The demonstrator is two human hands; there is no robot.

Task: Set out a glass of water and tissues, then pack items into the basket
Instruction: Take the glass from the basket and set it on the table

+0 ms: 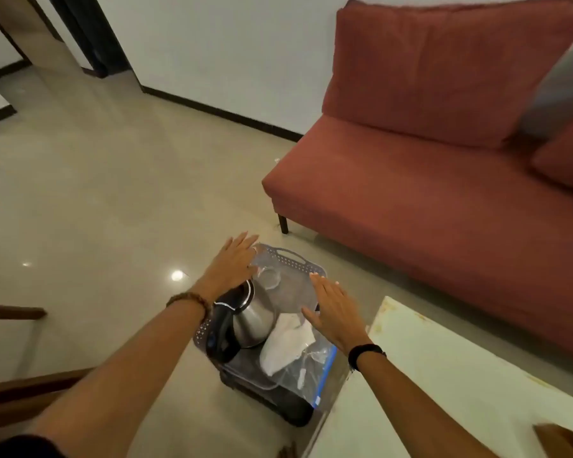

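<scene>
A grey perforated plastic basket (288,256) stands on the floor below me. Inside it lie a steel kettle (250,317) with a black lid and handle, a clear glass (269,277) toward the far end, and a clear zip bag (306,365) holding white tissues (286,342). My left hand (230,261) hovers flat over the kettle's lid at the basket's left rim, fingers spread, holding nothing. My right hand (334,314) is spread flat above the bag at the right rim, also holding nothing. Whether either palm touches anything I cannot tell.
A red sofa (427,193) stands to the right and beyond the basket. A pale table top (427,375) sits close on the right, beside the basket. Wooden furniture edges (14,312) show at the left. Glossy beige floor stretches to the left and ahead.
</scene>
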